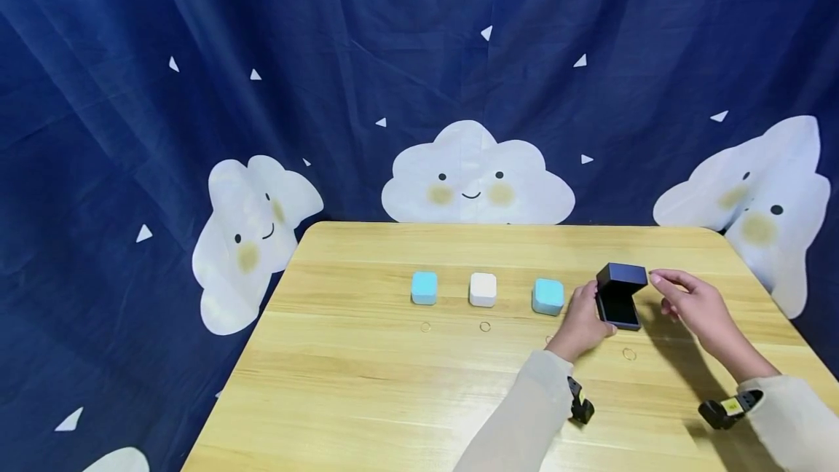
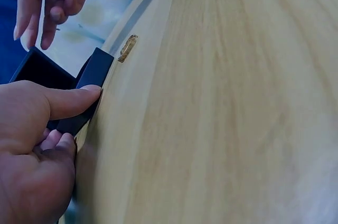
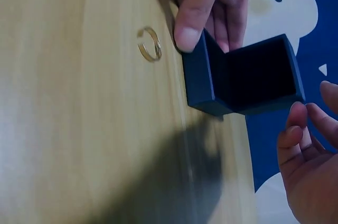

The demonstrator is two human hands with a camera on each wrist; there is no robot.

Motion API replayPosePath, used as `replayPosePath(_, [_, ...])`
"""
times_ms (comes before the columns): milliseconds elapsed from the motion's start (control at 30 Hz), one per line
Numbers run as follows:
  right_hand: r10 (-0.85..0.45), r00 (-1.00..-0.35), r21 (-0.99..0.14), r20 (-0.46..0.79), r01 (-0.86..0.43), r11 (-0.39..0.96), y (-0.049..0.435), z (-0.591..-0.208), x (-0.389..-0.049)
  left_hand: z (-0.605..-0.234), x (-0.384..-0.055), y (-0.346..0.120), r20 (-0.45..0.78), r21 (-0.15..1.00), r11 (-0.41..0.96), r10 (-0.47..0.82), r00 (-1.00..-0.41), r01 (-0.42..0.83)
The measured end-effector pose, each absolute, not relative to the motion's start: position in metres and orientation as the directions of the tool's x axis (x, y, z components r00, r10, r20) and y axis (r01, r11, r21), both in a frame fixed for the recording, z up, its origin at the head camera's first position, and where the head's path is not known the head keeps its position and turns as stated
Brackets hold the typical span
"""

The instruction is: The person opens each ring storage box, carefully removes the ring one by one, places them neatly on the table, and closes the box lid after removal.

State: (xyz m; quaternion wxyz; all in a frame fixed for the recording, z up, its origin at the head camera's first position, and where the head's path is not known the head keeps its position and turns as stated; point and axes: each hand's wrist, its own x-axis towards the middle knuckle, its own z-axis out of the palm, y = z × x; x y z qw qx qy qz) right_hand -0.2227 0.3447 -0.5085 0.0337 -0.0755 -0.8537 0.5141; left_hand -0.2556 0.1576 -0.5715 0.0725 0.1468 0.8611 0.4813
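A dark navy ring box [image 1: 621, 277] stands on the table's right part with its lid raised; its inside looks black and no ring shows there. My left hand [image 1: 582, 323] grips the base from the left, the thumb [image 2: 79, 100] along its front side. To the right of the lid, my right hand [image 1: 698, 308] has loosely bent fingers with nothing seen between them. In the right wrist view its fingertips [image 3: 299, 112] are right by the lid's edge; whether they touch it I cannot tell. A gold ring [image 3: 150, 44] lies on the table in front of the box.
Left of the box, a light blue box [image 1: 548, 296], a white box [image 1: 483, 289] and another light blue box [image 1: 424, 288] stand in a row. Rings [image 1: 485, 326] lie before them, one partly hidden by my left wrist. A cloud-patterned curtain [image 1: 419, 79] hangs behind the wooden table [image 1: 367, 399].
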Motion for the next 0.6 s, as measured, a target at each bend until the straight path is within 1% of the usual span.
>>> replayPosePath(133, [0.14, -0.989, -0.884, -0.037, 0.098, 0.458, 0.349, -0.512, -0.233, -0.572, -0.255, 0.158, 0.025, 0.855, 0.483, 0.323, -0.946, 0.188])
replayPosePath(333, [0.084, -0.993, -0.925, -0.086, 0.111, 0.364, 0.352, -0.521, -0.248, -0.571, -0.255, 0.158, 0.027, 0.853, 0.485, 0.327, -0.945, 0.192])
replayPosePath(600, [0.01, -0.993, -0.937, -0.113, 0.11, 0.332, 0.352, -0.527, -0.26, -0.571, -0.256, 0.158, 0.042, 0.845, 0.492, 0.331, -0.943, 0.211])
